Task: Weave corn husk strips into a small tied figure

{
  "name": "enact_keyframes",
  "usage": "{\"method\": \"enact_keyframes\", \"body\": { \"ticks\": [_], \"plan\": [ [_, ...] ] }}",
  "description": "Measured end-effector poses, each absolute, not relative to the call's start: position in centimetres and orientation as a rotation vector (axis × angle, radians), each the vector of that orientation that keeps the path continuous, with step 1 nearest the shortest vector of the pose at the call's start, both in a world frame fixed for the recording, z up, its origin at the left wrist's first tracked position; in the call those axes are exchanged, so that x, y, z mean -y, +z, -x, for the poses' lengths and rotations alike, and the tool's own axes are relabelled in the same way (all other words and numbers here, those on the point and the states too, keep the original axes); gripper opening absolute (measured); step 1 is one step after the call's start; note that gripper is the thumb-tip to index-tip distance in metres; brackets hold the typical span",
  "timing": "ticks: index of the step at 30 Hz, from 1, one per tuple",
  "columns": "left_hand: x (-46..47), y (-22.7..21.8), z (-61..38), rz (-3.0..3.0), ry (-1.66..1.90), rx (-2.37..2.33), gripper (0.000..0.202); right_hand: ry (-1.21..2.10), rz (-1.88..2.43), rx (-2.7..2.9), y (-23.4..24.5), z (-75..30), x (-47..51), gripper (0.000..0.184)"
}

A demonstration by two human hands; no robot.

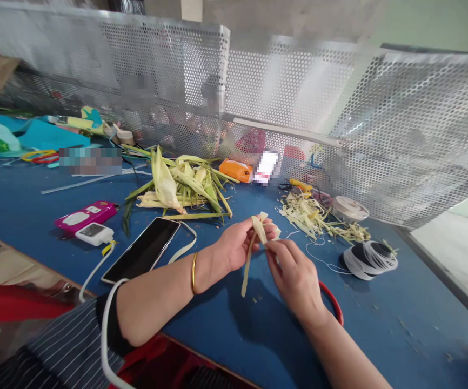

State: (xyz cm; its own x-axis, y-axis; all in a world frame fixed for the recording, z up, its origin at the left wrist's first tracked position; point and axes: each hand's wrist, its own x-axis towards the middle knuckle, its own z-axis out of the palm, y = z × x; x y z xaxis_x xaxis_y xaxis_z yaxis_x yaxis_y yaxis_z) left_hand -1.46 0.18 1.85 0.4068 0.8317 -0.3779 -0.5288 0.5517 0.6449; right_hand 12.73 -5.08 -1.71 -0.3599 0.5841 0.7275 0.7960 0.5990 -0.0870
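Note:
My left hand (236,246) and my right hand (294,275) meet over the blue table (226,329), both pinched on a pale leaf strip (250,254). The strip is folded at the top between my fingertips, and its long tail hangs down toward the table. A gold bangle circles my left wrist. A red ring lies on the table just behind my right wrist, partly hidden.
A pile of green and yellow leaves (177,186) lies behind my hands. A phone (142,248), a pink power strip (85,214) and a white charger sit at left. Leaf trimmings (319,216), a thread spool (369,259) and a tape roll lie at right. Perforated metal screens (299,97) close the back.

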Motion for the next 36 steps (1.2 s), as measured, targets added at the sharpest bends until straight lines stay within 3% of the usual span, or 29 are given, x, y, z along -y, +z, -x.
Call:
{"method": "enact_keyframes", "body": {
  "ticks": [6,11,14,18,24,36],
  "plan": [
    [-0.2,1.7,1.5,-0.449,0.928,-0.722,0.019,-0.541,1.084,2.112,-1.4,-12.7,5.1,0.008],
    [0.1,1.6,0.9,-0.495,0.939,-0.731,0.020,-0.619,0.853,2.373,-0.5,-12.2,5.8,0.026],
    [0.5,1.2,0.7,-0.580,0.904,-0.746,0.017,-0.481,0.812,2.286,-0.4,-12.1,6.0,0.020],
    [1.1,1.0,0.7,-0.742,0.904,-0.790,0.023,-0.065,1.047,1.735,-0.2,-12.7,5.9,0.007],
    [1.6,1.0,0.6,-0.942,0.871,-0.798,0.031,0.535,1.378,1.275,-0.5,-13.1,4.8,0.024],
    [1.4,0.6,0.4,-1.084,0.919,-0.854,0.025,0.563,1.520,1.179,-0.3,-12.7,4.6,0.026]
  ]
}}
